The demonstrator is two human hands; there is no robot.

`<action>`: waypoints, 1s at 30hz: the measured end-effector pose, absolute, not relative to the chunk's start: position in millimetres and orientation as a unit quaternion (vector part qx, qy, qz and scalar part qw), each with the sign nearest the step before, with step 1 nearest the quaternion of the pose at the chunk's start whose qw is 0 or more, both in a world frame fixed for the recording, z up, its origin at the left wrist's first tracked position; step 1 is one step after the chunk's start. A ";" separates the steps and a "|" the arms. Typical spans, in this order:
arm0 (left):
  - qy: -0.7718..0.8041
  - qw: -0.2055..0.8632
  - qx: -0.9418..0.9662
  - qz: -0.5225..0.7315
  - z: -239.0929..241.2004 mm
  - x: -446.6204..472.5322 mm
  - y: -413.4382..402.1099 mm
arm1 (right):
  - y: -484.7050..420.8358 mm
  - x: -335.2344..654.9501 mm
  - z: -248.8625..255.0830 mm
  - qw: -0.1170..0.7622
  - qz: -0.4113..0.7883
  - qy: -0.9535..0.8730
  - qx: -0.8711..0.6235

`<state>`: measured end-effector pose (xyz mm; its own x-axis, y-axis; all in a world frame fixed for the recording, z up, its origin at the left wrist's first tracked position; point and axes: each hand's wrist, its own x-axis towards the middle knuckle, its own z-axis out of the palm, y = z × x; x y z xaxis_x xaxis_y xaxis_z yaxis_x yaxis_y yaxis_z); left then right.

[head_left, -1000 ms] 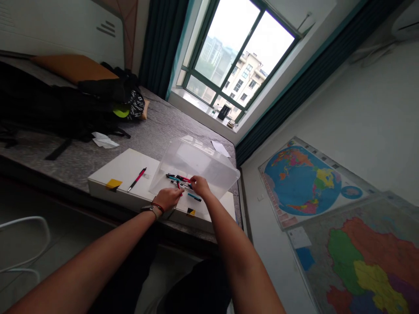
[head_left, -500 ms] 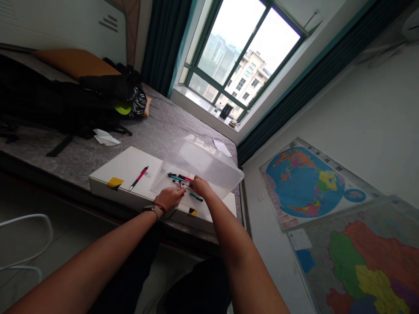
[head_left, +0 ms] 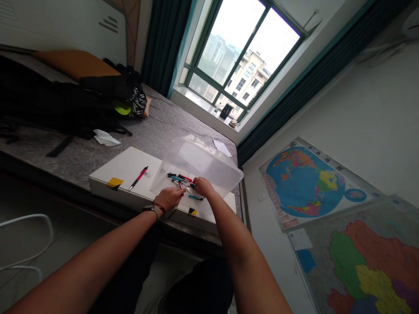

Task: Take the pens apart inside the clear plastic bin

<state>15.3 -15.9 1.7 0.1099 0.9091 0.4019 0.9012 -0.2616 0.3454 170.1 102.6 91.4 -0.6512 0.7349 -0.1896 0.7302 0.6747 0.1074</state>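
A clear plastic box (head_left: 209, 163) lies tipped on its side on a white board (head_left: 126, 168), with several pens (head_left: 180, 178) spilled at its mouth. My left hand (head_left: 169, 197) is curled and pinches a red pen (head_left: 180, 186) at the pile's near edge. My right hand (head_left: 203, 186) is closed over the pens at the box opening; what its fingers hold is hidden. A blue pen (head_left: 195, 197) lies just under my right hand. A red and black pen (head_left: 138, 178) lies alone on the board to the left.
The board rests on a grey bed (head_left: 153, 126). A black backpack (head_left: 65, 109) and crumpled paper (head_left: 105, 138) lie at the back left. Yellow tags (head_left: 115, 182) mark the board's edge. A white chair frame (head_left: 26, 244) stands at the left. Maps (head_left: 314, 183) hang on the right wall.
My right hand has shifted slightly right along the box mouth, and the blue pen has rolled a little nearer. My left hand has barely moved.
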 end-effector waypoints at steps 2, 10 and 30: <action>0.610 0.007 0.744 0.273 1.6 15.5 -15.9 | 103.2 171.5 91.3 0.103 0.011 0.908 0.405; 0.607 0.012 0.744 0.278 2.1 15.3 -15.9 | 103.7 174.9 100.4 0.102 0.031 0.897 0.428; 0.618 -0.001 0.744 0.255 5.8 16.0 -18.2 | 105.3 165.4 104.1 0.147 0.062 0.896 0.415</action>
<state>16.0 -18.2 5.8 0.1062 0.9188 0.3803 0.9200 -0.2359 0.3130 165.4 105.3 104.1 -0.6128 0.7615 -0.2110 0.7251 0.6481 0.2329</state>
